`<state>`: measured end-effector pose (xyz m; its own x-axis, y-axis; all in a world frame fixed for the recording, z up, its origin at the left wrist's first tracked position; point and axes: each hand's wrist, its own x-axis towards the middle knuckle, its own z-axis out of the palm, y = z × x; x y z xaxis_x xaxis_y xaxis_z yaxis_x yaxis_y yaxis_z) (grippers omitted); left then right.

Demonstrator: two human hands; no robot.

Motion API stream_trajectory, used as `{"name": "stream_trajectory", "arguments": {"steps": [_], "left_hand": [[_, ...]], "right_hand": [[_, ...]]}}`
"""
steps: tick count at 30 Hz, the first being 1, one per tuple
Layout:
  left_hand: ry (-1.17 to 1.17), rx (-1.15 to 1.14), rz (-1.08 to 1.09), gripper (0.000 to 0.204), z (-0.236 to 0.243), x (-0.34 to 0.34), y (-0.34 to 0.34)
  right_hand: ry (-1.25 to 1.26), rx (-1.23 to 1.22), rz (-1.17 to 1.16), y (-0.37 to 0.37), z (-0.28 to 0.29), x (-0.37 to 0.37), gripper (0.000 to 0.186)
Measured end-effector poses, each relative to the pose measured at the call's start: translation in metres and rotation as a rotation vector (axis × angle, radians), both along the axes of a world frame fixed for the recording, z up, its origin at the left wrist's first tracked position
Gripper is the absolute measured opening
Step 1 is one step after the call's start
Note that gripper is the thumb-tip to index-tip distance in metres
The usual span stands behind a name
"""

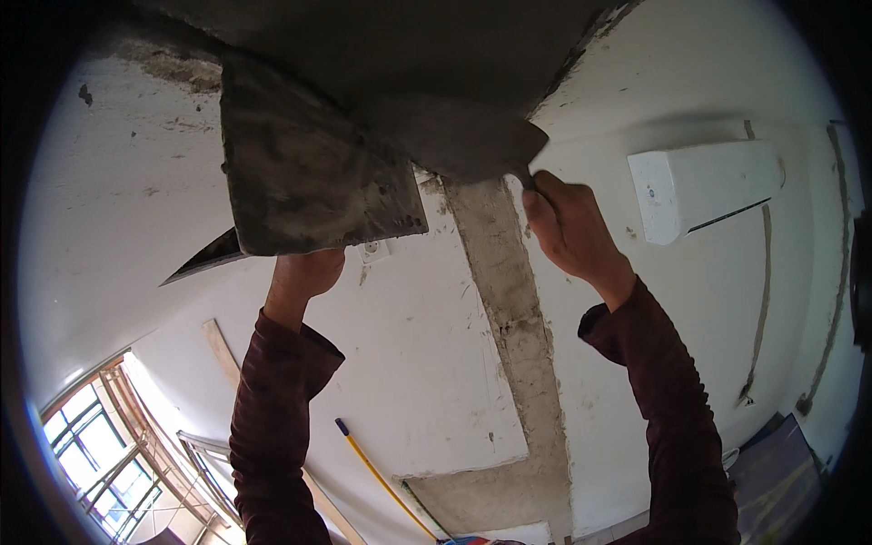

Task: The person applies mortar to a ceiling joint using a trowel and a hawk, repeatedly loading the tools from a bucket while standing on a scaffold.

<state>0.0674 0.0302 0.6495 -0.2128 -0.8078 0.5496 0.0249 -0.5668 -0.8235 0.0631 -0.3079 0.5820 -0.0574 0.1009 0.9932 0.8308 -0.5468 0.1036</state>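
My left hand (311, 272) is raised under a dark, mortar-smeared plasterer's hawk (309, 173), closed on its underside, with most of the fingers hidden by the plate. A pointed dark blade (207, 256) juts out to the left beside that hand; what it belongs to is hidden. On the right, my right hand (574, 222) grips the handle of a trowel (481, 141). The trowel's broad grey blade lies against or close under the dark wet plaster (400, 45) overhead, just right of the hawk's edge. Blade and plaster blend in colour, so their contact is hard to make out.
A rough grey cement strip (504, 272) runs down the white wall, branching left near the bottom. A socket (373, 252) sits behind the hawk. At right hangs a white air conditioner (708, 186). A yellow pole (386, 481) leans below; a window (104, 463) stands lower left.
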Motion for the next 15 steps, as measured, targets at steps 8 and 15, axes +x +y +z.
{"name": "stream_trajectory", "arguments": {"steps": [8,15], "left_hand": [[0.000,-0.024,-0.066,0.048,-0.001,0.004,-0.008],[0.127,-0.045,-0.022,0.045,0.002,-0.003,-0.010]], "right_hand": [[-0.070,0.050,-0.142,0.012,0.018,0.026,0.025],[0.001,0.130,-0.304,-0.005,-0.005,0.046,0.024]]}}
